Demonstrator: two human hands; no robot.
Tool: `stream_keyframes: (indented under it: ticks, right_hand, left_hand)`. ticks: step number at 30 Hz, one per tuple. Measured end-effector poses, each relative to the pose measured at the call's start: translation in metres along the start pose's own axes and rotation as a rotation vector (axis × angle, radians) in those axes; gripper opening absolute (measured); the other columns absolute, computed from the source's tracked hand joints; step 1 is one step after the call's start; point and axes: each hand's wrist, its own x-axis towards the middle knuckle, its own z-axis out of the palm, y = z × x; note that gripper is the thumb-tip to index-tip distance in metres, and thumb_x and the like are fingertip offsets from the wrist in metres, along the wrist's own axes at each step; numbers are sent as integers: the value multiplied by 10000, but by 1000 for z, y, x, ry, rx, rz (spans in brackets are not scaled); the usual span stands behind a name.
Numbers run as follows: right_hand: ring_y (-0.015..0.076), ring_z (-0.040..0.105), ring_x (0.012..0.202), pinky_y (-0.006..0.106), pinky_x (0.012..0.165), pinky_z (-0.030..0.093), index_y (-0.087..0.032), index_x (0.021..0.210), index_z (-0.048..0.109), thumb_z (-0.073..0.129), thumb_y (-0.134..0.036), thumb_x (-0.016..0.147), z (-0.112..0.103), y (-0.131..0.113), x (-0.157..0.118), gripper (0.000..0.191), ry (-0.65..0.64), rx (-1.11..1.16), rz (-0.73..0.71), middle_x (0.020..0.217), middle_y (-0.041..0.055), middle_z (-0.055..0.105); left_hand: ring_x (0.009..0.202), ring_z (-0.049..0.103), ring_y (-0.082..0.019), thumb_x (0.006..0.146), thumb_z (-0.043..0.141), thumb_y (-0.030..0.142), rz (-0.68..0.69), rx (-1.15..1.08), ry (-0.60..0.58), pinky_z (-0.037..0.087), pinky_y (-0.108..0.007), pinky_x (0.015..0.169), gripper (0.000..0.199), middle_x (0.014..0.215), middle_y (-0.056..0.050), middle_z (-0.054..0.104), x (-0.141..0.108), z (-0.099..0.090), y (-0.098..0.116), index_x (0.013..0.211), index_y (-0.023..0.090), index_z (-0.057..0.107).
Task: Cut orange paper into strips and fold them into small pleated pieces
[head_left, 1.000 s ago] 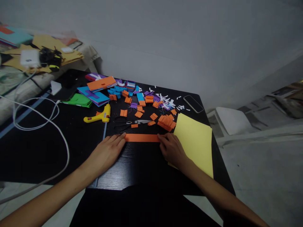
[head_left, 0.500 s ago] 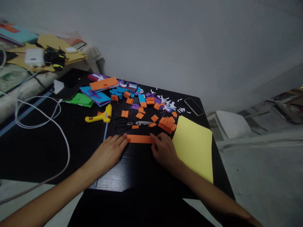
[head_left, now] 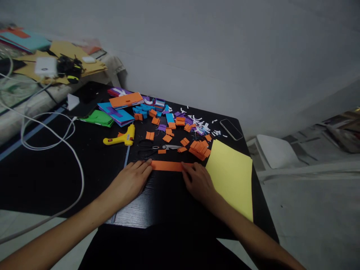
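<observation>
Pressing the left end of an orange strip (head_left: 166, 165) with the left hand (head_left: 132, 179), flat and nearly straight-fingered, gripping nothing. Touching the strip toward its right end with the half-curled right hand (head_left: 199, 181), possibly pinching, too shadowed to tell. Holding the strip flat on the black table (head_left: 161, 202), nearer than the scissors (head_left: 171, 147), left of the yellow sheet (head_left: 232, 176).

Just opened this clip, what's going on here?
A person is working with an orange paper strip laid flat on a black table. The left hand has its fingertips on the strip's left end, and the right hand touches it toward the right. Just beyond the strip lie scissors and small folded orange pieces. A yellow glue gun lies to the left, yellow paper to the right.
</observation>
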Motion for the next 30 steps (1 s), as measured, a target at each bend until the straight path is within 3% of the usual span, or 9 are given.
stream_keyframes:
  ticks: [7, 9, 13, 16, 23, 30]
  right_hand:
    - [230, 602, 761, 352, 716, 486, -162, 1233, 740, 552, -271, 1003, -2, 41, -18, 316, 79, -51, 89, 848, 96, 633]
    - [239, 610, 773, 368, 725, 501, -149, 1208, 743, 553, -278, 1004, -3, 42, -17, 307, 88, -36, 92, 859, 101, 635]
    - [285, 627, 937, 427, 847, 543, -102, 1150, 718, 588, -291, 985, 0, 33, -6, 282, 151, 51, 53, 1022, 157, 647]
    - [307, 597, 1085, 460, 953, 528, -97, 1213, 672, 605, -277, 976, 4, 22, 3, 305, 170, 137, 2, 1171, 194, 613]
    - [305, 573, 1026, 470, 953, 490, -147, 1006, 651, 649, -198, 895, 0, 12, 20, 123, -7, 232, 1, 1051, 143, 628]
    - [248, 618, 871, 383, 813, 488, -190, 882, 604, 691, -132, 819, -6, 11, 30, 122, -133, 380, 98, 903, 70, 672]
  left_hand:
    - [1046, 661, -318, 908, 501, 44, 1, -49, 51, 534, -445, 810, 319, 1340, -167, 675, 1, 2, -1, 1158, 135, 677]
    - [974, 665, -305, 942, 503, 85, -10, -34, 45, 535, -431, 777, 258, 1256, -168, 703, 5, -2, -1, 1126, 129, 679]
    - [805, 644, -268, 995, 506, 170, -55, -7, -12, 515, -393, 712, 188, 895, -118, 700, 20, -15, 2, 931, 136, 679]
    - [814, 641, -279, 978, 531, 152, -24, 11, -26, 507, -405, 722, 189, 845, -112, 671, 37, -20, 7, 845, 131, 664]
    - [921, 649, -275, 976, 569, 171, 59, -97, 16, 511, -390, 798, 89, 948, -105, 663, 76, -6, 23, 958, 140, 650]
    - [923, 609, -254, 963, 617, 210, 73, -283, 35, 494, -372, 818, 77, 978, -99, 626, 80, 9, 17, 956, 147, 660]
